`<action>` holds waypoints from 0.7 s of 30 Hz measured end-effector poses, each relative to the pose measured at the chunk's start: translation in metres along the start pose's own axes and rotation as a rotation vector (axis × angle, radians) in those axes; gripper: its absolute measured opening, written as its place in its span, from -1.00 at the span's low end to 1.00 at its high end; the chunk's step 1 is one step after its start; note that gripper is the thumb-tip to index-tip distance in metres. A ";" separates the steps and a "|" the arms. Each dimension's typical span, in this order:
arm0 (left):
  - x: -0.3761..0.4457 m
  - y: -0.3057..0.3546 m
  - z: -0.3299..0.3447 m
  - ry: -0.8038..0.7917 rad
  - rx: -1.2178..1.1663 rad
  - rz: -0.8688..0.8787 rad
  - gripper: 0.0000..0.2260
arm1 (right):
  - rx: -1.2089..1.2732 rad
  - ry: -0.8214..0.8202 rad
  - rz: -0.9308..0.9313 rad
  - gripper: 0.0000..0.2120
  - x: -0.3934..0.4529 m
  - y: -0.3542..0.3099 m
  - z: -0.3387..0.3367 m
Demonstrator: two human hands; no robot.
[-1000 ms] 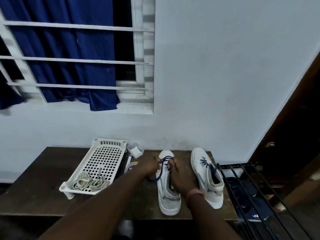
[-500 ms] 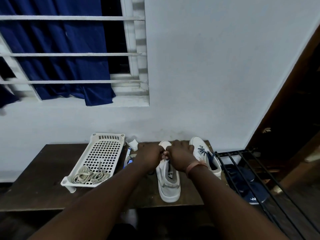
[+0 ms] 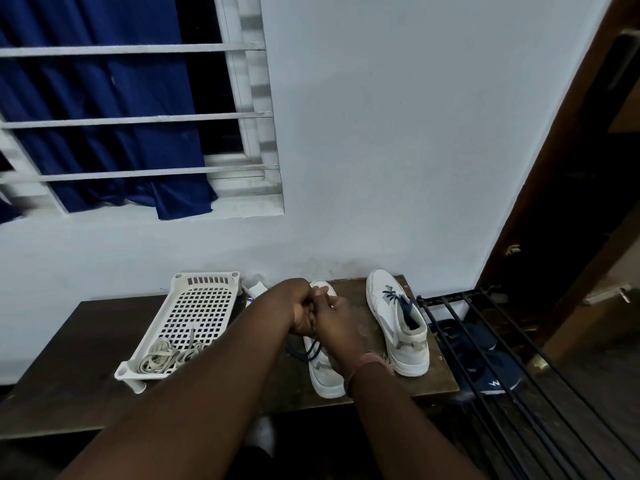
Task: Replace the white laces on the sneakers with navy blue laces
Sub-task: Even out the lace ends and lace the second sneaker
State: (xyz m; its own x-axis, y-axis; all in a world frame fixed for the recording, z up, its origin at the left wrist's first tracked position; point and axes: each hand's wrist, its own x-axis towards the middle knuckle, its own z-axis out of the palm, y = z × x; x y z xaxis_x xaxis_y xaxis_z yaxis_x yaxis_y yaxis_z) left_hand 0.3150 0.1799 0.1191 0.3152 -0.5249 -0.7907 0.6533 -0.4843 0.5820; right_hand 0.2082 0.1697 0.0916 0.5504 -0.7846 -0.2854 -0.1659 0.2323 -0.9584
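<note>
On the dark wooden tabletop [image 3: 86,327], my left hand [image 3: 300,313] and right hand [image 3: 334,317] pinch the soft, limp navy blue lace [image 3: 311,349] over the near white sneaker [image 3: 323,372]; grip best near its tips.

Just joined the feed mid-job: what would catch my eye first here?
Both hands, left and right, meet over the near sneaker at the table's middle, working a navy lace that trails beneath them. To its right stands the other sneaker, already navy-laced. On the left, a white tray holds the removed white laces.
</note>
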 end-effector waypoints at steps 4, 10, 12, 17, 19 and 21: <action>0.000 0.004 -0.001 0.028 0.064 -0.019 -0.65 | -0.028 -0.314 0.266 -0.73 0.004 -0.011 -0.025; 0.004 0.006 -0.019 -0.104 0.000 -0.046 -0.67 | -0.356 -0.631 0.463 -0.75 0.042 -0.023 -0.091; 0.006 0.004 -0.021 -0.137 0.021 -0.048 -0.69 | -0.554 -0.655 0.537 -0.76 0.062 -0.031 -0.104; 0.011 -0.006 -0.012 -0.141 0.365 0.075 -0.69 | -1.017 -0.686 0.614 -0.67 0.096 -0.066 -0.078; 0.007 -0.009 -0.005 -0.159 0.446 0.081 -0.69 | -1.173 -0.669 0.573 -0.65 0.099 -0.080 -0.057; 0.004 -0.008 0.002 -0.163 0.423 0.038 -0.71 | -1.276 -0.596 0.446 -0.64 0.097 -0.092 -0.035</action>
State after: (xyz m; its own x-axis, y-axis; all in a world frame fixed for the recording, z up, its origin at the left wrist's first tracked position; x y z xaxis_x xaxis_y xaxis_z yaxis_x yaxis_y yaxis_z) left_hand 0.3097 0.1802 0.1117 0.1990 -0.6346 -0.7468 0.2937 -0.6884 0.6632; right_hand 0.2479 0.0520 0.1520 0.4568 -0.3658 -0.8109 -0.8256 -0.5138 -0.2333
